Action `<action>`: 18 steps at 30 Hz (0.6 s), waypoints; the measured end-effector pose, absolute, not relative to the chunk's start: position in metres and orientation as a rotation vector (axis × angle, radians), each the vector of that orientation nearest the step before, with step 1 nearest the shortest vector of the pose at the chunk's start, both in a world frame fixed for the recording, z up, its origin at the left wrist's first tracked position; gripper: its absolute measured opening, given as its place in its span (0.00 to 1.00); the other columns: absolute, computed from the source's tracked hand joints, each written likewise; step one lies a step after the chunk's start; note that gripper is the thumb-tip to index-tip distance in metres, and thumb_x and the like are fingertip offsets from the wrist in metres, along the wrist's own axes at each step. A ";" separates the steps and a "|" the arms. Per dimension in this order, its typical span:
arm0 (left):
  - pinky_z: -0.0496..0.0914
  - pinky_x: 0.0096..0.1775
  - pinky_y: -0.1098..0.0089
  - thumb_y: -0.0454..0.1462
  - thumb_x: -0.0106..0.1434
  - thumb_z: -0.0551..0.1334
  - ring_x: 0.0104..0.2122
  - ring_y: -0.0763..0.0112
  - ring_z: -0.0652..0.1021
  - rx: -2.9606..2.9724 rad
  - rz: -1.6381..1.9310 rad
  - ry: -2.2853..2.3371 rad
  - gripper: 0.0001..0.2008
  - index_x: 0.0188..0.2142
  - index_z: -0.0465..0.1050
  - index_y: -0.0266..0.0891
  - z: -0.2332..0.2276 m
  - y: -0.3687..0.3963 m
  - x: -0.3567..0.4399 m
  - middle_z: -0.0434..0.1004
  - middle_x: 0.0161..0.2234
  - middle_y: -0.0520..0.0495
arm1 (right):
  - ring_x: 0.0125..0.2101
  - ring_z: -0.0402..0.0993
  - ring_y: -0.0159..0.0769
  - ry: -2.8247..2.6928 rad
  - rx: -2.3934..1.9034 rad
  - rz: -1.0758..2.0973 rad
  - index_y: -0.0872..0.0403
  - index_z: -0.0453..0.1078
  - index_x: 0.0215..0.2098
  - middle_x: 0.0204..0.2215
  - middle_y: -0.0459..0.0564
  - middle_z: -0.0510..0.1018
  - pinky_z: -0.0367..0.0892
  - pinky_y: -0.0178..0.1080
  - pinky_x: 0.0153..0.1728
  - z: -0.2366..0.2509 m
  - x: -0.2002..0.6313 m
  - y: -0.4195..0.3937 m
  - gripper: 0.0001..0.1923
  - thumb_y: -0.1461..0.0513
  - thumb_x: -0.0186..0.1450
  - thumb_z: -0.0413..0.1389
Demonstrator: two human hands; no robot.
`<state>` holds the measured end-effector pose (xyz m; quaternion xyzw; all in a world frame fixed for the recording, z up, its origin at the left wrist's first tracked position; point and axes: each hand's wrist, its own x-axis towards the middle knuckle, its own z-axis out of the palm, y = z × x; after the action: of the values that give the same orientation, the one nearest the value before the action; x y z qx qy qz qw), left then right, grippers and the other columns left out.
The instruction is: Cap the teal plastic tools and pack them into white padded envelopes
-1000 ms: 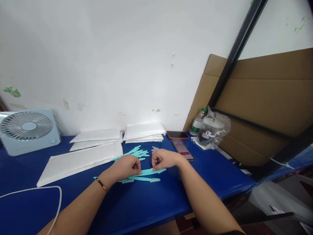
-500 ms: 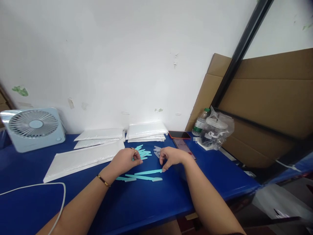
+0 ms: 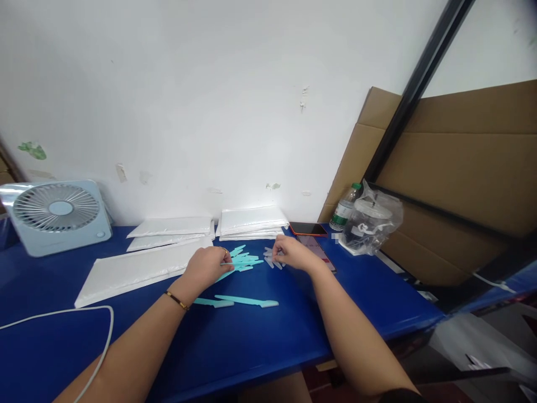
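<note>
My left hand is closed in a pinch on a turquoise eyebrow razor, whose slim end points right over a pile of similar razors. Just right of that pile, my right hand has its thumb and fingers drawn together at a small heap of translucent pale caps. Whatever lies between those fingertips is too small to make out. Nearer the front, a single turquoise razor and another razor, partly covered by my left wrist, lie flat on the blue table.
White padded packets are stacked along the wall, with a long packet at left. A fan and white cable are further left. Phones, a bottle and a bagged cup stand right.
The upper of the front razors has left its place on the table, and a razor now extends from my left hand. My right hand has moved away from it, back to the caps.
</note>
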<state>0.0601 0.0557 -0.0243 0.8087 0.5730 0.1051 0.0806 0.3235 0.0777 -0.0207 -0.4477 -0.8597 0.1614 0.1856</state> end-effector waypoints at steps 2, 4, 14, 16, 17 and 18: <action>0.62 0.32 0.70 0.47 0.52 0.60 0.35 0.63 0.75 2.401 0.356 1.748 0.13 0.33 0.75 0.45 -0.022 0.058 0.054 0.78 0.34 0.50 | 0.29 0.66 0.29 -2.318 -1.304 0.429 0.57 0.72 0.27 0.31 0.48 0.69 0.60 0.31 0.29 -0.019 0.327 0.078 0.05 0.62 0.57 0.58; 0.62 0.33 0.71 0.48 0.50 0.61 0.37 0.63 0.74 2.414 0.428 1.706 0.15 0.35 0.75 0.46 -0.017 0.056 0.051 0.77 0.36 0.50 | 0.29 0.66 0.29 -2.284 -1.290 0.468 0.57 0.72 0.28 0.31 0.48 0.69 0.60 0.31 0.29 -0.016 0.327 0.074 0.08 0.59 0.57 0.58; 0.60 0.26 0.74 0.49 0.48 0.64 0.28 0.72 0.73 2.370 0.085 1.187 0.14 0.30 0.77 0.44 -0.016 0.030 0.065 0.78 0.29 0.52 | 0.26 0.65 0.29 -2.867 -1.055 0.852 0.55 0.74 0.26 0.27 0.46 0.71 0.55 0.30 0.22 -0.014 0.291 0.041 0.11 0.56 0.48 0.64; 0.59 0.25 0.74 0.47 0.51 0.62 0.27 0.72 0.73 2.361 0.076 1.199 0.11 0.28 0.77 0.43 -0.019 0.031 0.068 0.78 0.27 0.52 | 0.25 0.65 0.28 -2.839 -1.092 0.836 0.55 0.74 0.27 0.27 0.46 0.72 0.55 0.30 0.21 -0.015 0.292 0.044 0.09 0.57 0.51 0.62; 0.59 0.25 0.74 0.45 0.52 0.61 0.26 0.72 0.73 2.370 0.084 1.225 0.10 0.28 0.77 0.43 -0.020 0.033 0.068 0.77 0.26 0.52 | 0.24 0.65 0.28 -2.813 -1.124 0.821 0.55 0.73 0.26 0.25 0.46 0.72 0.55 0.30 0.21 -0.015 0.295 0.046 0.09 0.58 0.51 0.62; 0.58 0.25 0.73 0.44 0.53 0.60 0.26 0.71 0.73 2.387 0.102 1.269 0.09 0.27 0.77 0.43 -0.020 0.034 0.069 0.77 0.26 0.52 | 0.23 0.65 0.29 -2.775 -1.166 0.810 0.55 0.73 0.27 0.24 0.45 0.72 0.55 0.30 0.21 -0.016 0.298 0.049 0.08 0.58 0.52 0.61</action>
<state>0.0685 0.0339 -0.0199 0.8614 0.4580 0.0368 0.2165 0.2982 0.0489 -0.0155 -0.3741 -0.8902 0.2597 0.0121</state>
